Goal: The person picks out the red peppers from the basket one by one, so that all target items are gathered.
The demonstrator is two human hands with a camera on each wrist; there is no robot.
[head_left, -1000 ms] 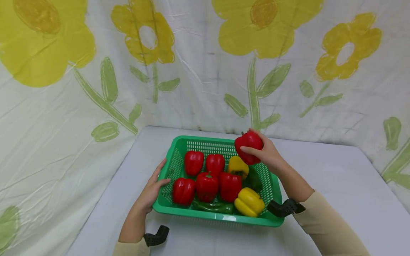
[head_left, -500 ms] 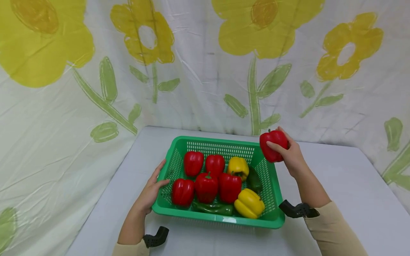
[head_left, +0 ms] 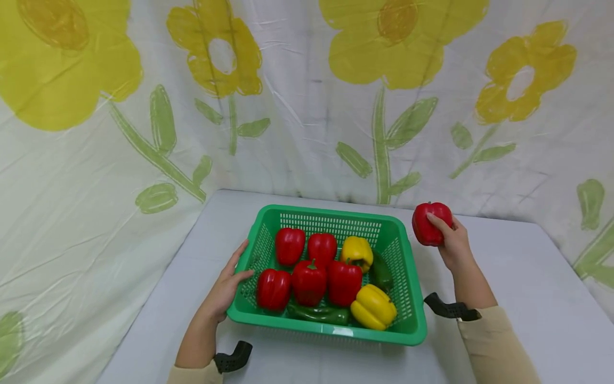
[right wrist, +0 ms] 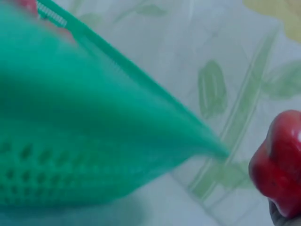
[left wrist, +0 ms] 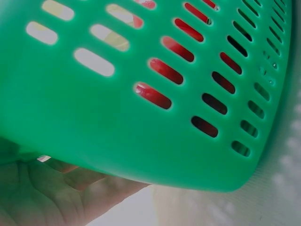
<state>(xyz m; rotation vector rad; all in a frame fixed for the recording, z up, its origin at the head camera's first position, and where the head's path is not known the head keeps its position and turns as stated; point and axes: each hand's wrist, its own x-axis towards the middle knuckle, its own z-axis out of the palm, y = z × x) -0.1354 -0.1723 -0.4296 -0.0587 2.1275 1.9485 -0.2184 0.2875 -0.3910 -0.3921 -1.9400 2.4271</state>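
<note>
A red bell pepper (head_left: 431,224) is in my right hand (head_left: 455,242), thumb on its near face, held off the right end of a green plastic basket (head_left: 411,288). The same bell pepper (right wrist: 282,165) shows at the right edge of the right wrist view; its lower part is cut off. My left hand (head_left: 225,288) holds the basket's left side, thumb over the rim and fingers along the outside. In the left wrist view the hand (left wrist: 70,193) is partly hidden behind the basket wall (left wrist: 117,136).
Inside the basket lie several red bell peppers (head_left: 309,282), two yellow bell peppers (head_left: 374,306), a long green pepper (head_left: 318,313) and a dark green vegetable (head_left: 381,271). A white table (head_left: 518,277) extends right of the basket. Behind hangs a flower-painted cloth (head_left: 297,133).
My right hand has carried the red bell pepper rightward, from above the basket's back right corner to past its right rim. The left hand and basket have stayed nearly in place.
</note>
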